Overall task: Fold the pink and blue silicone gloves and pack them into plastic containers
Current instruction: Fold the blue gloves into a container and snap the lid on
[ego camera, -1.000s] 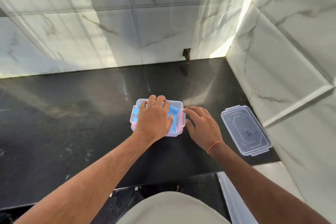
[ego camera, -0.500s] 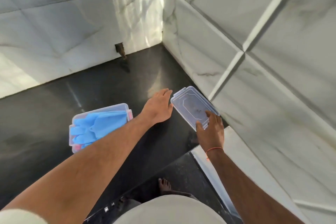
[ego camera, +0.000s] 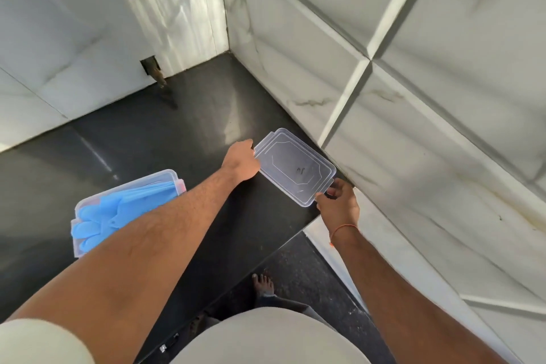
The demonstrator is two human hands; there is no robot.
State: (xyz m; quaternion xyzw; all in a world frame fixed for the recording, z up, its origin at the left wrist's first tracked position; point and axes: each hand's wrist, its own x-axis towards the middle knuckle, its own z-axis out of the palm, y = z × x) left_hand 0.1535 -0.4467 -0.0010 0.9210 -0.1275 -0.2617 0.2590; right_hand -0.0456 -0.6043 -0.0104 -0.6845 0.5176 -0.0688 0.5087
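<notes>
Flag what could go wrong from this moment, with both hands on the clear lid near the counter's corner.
1. The clear lid sits close to the counter edge; the right hand has only a fingertip grip at its near corner, so it might slip and drop to the floor.
2. The blue gloves bulge inside the open container, with pink showing at the rim; the lid may not seat flat.
3. The left hand reaches across, and its forearm passes over the container, which could be nudged.

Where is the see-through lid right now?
In the head view, the clear lid is on the right, near the black counter's corner by the marble wall, between the left hand and right hand.
</notes>
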